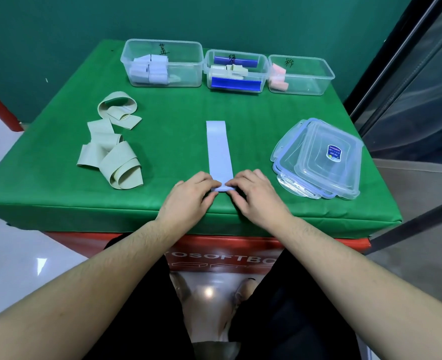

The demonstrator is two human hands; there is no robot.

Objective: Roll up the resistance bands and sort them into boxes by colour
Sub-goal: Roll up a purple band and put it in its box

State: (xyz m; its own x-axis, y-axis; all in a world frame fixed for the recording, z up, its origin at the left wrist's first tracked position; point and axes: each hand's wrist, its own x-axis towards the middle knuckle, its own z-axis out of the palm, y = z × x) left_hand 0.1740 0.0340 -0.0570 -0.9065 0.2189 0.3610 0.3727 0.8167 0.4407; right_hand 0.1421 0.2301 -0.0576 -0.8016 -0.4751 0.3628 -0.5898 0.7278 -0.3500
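Under both hands (221,189), the blue band's (218,149) rolled end hides.

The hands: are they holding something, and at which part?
Both the left hand and right hand pinch the blue band at its near end, which is folded over.

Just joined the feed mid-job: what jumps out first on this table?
Both hands, left hand and right hand, pinch the near end of a pale blue band laid flat down the middle of the green table, its first turn just started. A loose heap of beige-green bands lies at the left, three clear boxes line the far edge, and stacked lids sit at the right.
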